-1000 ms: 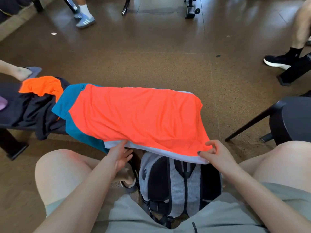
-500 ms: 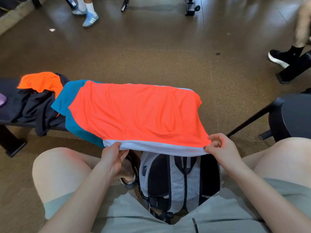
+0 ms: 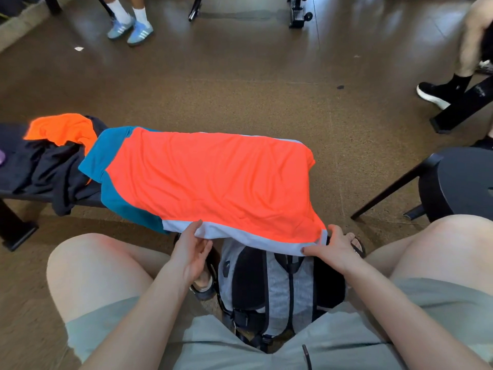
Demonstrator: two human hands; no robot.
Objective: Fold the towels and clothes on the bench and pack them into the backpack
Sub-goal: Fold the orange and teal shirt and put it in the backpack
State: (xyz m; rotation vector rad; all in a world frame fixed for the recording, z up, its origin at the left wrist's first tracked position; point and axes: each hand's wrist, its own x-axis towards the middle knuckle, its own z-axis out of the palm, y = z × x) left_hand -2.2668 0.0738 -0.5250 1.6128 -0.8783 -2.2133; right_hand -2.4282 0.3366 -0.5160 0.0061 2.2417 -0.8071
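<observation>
Shirt: one orange shirt (image 3: 213, 180) with teal sleeves and a pale grey-white hem band, spread flat across the middle of the frame; its near hem hangs off the counter edge over the backpack.
Shirt surface: mostly smooth, with soft creases running toward the lower right corner.
Counter: one dark counter (image 3: 10, 188) at the left of the frame, mostly covered by cloth.
Other clothes: one heap at the left, a black garment (image 3: 50, 169) with a second bright orange piece (image 3: 61, 128) on top; the teal sleeve overlaps this heap.
Backpack: one grey and black backpack (image 3: 274, 287) standing on the floor between the person's knees, lower centre; its top is hidden under the shirt hem.
Left hand: left hand (image 3: 190, 253) under the hem left of centre, palm up, fingers fairly straight, fingertips touching the pale band; a loose, wide grip rather than a pinch.
Right hand: right hand (image 3: 333, 248) at the hem's lower right corner, thumb and fingers closed on the pale band, so the grip holds the shirt.
Stool: one black stool (image 3: 464, 182) at the right edge.
Other people: two pale blue shoes upper left, one black shoe upper right.
</observation>
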